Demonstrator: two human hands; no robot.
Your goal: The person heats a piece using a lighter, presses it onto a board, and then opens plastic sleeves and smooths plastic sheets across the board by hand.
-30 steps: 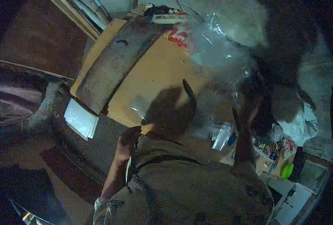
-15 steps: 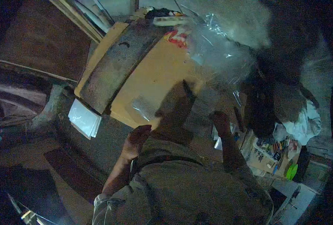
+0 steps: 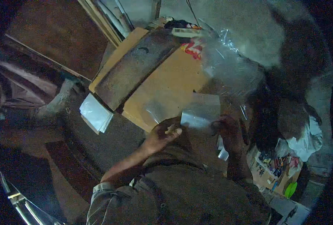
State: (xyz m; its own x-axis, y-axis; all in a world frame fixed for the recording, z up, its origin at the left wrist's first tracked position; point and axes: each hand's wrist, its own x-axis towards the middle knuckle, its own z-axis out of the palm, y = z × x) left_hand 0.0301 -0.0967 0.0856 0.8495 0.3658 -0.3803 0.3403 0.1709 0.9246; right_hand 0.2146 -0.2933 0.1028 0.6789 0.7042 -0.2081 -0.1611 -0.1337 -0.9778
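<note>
A small clear plastic sheet or bag [image 3: 201,111] spans the space between my hands, above the cardboard. My right hand [image 3: 228,126] is in shadow and pinches its lower right edge. Curled fingers with the thumb pressed in make my left hand [image 3: 163,135] closed; its knuckles reach the sheet's lower left corner, but what it grips is hidden. Under the hands lies a brown cardboard piece [image 3: 166,84] with a dark worn board [image 3: 134,71] along its left side. Another clear plastic piece [image 3: 151,108] rests on the cardboard.
A stack of white plastic sheets [image 3: 96,113] sits at the left. Crumpled clear plastic [image 3: 234,71] is heaped at the back right. To the right are a box of small items [image 3: 275,165], a green object [image 3: 291,190] and a white bag [image 3: 309,135]. Wooden strips [image 3: 101,20] lean behind.
Both hands have come up and closer together, and the clear plastic sheet now shows between them. The whole view has shifted slightly with the head.
</note>
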